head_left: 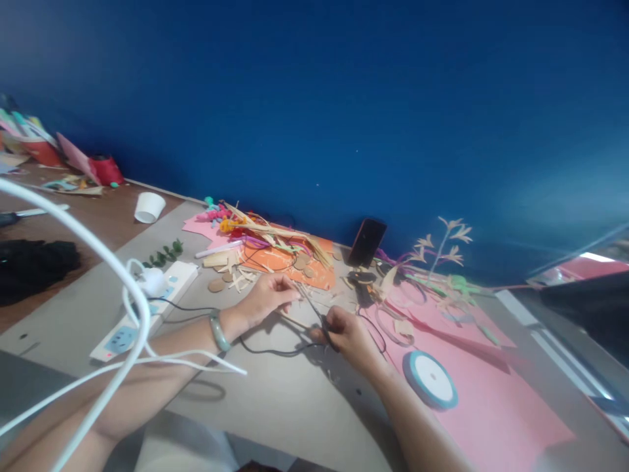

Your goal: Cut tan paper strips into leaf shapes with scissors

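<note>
My right hand (350, 337) is closed around the dark handles of a pair of scissors (313, 305). Their slim blades point up and left toward my left hand (270, 298), which wears a pale green bangle. The fingers of that hand are pinched near the blade tips; whatever they hold is too small and blurred to make out. A thin pale strip (293, 320) shows just under the left fingers. Behind the hands, dry straw-coloured strips (280, 233) lie heaped over a sheet of orange paper (322, 274), with small cut scraps around.
A white power strip (147, 311) and looping white cable (105, 259) lie at left, near a white paper cup (149, 207). A dark phone (367, 242) leans against the blue wall. On the right, pink paper (491, 406) lies under a tape roll (430, 380).
</note>
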Motion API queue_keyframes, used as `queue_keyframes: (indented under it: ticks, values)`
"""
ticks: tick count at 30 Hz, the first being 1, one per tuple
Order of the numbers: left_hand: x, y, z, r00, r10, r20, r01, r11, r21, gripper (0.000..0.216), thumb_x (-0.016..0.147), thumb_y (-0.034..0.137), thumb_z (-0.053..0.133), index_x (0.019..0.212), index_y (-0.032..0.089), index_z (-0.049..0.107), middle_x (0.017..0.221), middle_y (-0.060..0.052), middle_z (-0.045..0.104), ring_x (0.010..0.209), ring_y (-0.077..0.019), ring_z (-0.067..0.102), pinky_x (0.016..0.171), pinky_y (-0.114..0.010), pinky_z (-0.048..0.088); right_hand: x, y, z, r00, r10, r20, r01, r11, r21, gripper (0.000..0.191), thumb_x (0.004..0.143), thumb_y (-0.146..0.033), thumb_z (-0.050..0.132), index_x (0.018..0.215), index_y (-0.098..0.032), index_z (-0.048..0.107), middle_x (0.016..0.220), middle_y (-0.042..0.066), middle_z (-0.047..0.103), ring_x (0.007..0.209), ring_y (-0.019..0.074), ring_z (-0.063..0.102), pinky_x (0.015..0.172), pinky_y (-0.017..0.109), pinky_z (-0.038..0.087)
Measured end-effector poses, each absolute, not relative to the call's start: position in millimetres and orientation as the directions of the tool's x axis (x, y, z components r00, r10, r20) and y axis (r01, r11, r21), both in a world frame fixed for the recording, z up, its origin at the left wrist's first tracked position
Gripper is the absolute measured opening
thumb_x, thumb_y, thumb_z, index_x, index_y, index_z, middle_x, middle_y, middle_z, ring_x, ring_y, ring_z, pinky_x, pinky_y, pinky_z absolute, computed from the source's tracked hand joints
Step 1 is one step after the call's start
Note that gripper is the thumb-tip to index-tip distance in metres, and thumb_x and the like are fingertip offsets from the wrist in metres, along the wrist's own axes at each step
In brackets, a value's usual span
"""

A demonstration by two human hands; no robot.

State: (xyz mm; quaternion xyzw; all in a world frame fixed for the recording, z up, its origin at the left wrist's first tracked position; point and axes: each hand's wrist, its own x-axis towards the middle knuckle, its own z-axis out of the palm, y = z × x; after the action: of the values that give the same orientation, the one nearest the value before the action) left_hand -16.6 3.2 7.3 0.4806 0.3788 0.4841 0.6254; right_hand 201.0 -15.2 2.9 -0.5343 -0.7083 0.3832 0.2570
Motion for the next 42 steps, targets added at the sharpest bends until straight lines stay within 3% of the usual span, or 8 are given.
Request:
queue_keyframes:
  ticks: [12, 16, 18, 20, 26, 30, 36, 42]
  values:
    - [-32.6, 30.7, 8.8, 0.090, 0.980, 0.177, 0.272, -0.195, 0.942, 0.008, 0.069, 0.017, 0.054, 0.073, 0.015, 0.061, 0.074, -0.001, 0.064, 0.047, -0.0081, 0.053, 0.047, -0.020, 0.040, 208.5, -4.1, 1.2, -0.047, 0.968, 0.248, 0.604, 0.225, -0.764, 0.044, 0.066, -0.052, 0.072, 0.063, -0.021, 0.040, 0.054, -0.005, 0.041, 0.051, 0.0102, 0.036, 0.047, 0.022, 0.030]
    - [-42.9, 33.1, 17.8, 0.162, 0.981, 0.107, 0.714, -0.192, 0.674, 0.011, 0.069, 0.014, 0.052, 0.068, 0.017, 0.063, 0.060, -0.001, 0.061, 0.051, -0.0122, 0.054, 0.052, -0.022, 0.038, 209.5, -5.6, 15.5, 0.063, 0.942, 0.330, 0.523, 0.251, -0.815, 0.043, 0.066, -0.053, 0.070, 0.065, -0.021, 0.041, 0.056, -0.005, 0.044, 0.052, 0.0100, 0.037, 0.049, 0.023, 0.033]
    - [-51.8, 31.9, 22.4, 0.157, 0.985, 0.073, 0.783, -0.169, 0.598, 0.012, 0.068, 0.012, 0.052, 0.067, 0.017, 0.063, 0.055, -0.002, 0.059, 0.054, -0.0154, 0.056, 0.054, -0.023, 0.037, 215.0, -5.0, 23.6, 0.093, 0.932, 0.349, 0.522, 0.253, -0.815, 0.042, 0.065, -0.052, 0.070, 0.066, -0.021, 0.042, 0.058, -0.004, 0.046, 0.052, 0.0107, 0.039, 0.049, 0.023, 0.034]
    - [-62.3, 31.0, 27.2, 0.131, 0.991, 0.032, 0.940, -0.135, 0.313, 0.016, 0.069, 0.012, 0.051, 0.076, 0.018, 0.064, 0.064, -0.005, 0.064, 0.064, -0.0201, 0.060, 0.058, -0.026, 0.039, 222.6, -5.0, 31.5, 0.068, 0.936, 0.345, 0.534, 0.259, -0.805, 0.039, 0.065, -0.050, 0.070, 0.069, -0.020, 0.044, 0.059, -0.003, 0.048, 0.054, 0.0114, 0.042, 0.051, 0.024, 0.035]
    - [-81.0, 20.3, 37.5, 0.085, 0.996, 0.020, 0.985, -0.087, 0.148, 0.021, 0.070, 0.010, 0.052, 0.087, 0.010, 0.065, 0.089, -0.021, 0.067, 0.085, -0.0294, 0.063, 0.072, -0.034, 0.043, 229.1, -15.9, 47.8, -0.191, 0.976, 0.100, 0.840, 0.216, -0.499, 0.024, 0.065, -0.032, 0.070, 0.065, -0.020, 0.050, 0.059, -0.002, 0.055, 0.055, 0.0126, 0.047, 0.052, 0.023, 0.028]
    - [-70.5, 5.0, 31.1, 0.281, 0.960, -0.001, 0.938, -0.275, 0.211, 0.025, 0.072, 0.015, 0.052, 0.093, 0.018, 0.065, 0.091, -0.011, 0.068, 0.086, -0.0231, 0.062, 0.074, -0.030, 0.044, 227.6, -27.7, 59.5, -0.155, 0.987, 0.052, 0.948, 0.163, -0.274, 0.015, 0.064, -0.024, 0.069, 0.067, -0.021, 0.055, 0.059, -0.001, 0.056, 0.055, 0.0133, 0.046, 0.054, 0.025, 0.022]
    - [-49.0, 1.6, 18.1, 0.552, 0.834, -0.018, 0.818, -0.537, 0.208, 0.023, 0.063, 0.007, 0.052, 0.076, 0.017, 0.068, 0.082, -0.009, 0.067, 0.082, -0.0220, 0.060, 0.077, -0.031, 0.042, 257.1, -59.6, 72.9, -0.214, 0.977, 0.019, 0.952, 0.213, -0.219, 0.015, 0.062, -0.022, 0.068, 0.069, -0.021, 0.055, 0.063, 0.000, 0.056, 0.059, 0.0141, 0.047, 0.054, 0.024, 0.021]
    - [-35.6, 4.8, 22.6, 0.515, 0.857, 0.023, 0.844, -0.512, 0.161, 0.020, 0.067, 0.006, 0.050, 0.074, 0.015, 0.067, 0.080, -0.012, 0.067, 0.084, -0.0231, 0.060, 0.080, -0.035, 0.040, 297.7, -96.7, 49.2, -0.079, 0.994, -0.080, 0.987, 0.067, -0.143, 0.014, 0.065, -0.024, 0.062, 0.065, -0.021, 0.048, 0.059, 0.000, 0.055, 0.056, 0.0155, 0.046, 0.051, 0.025, 0.023]
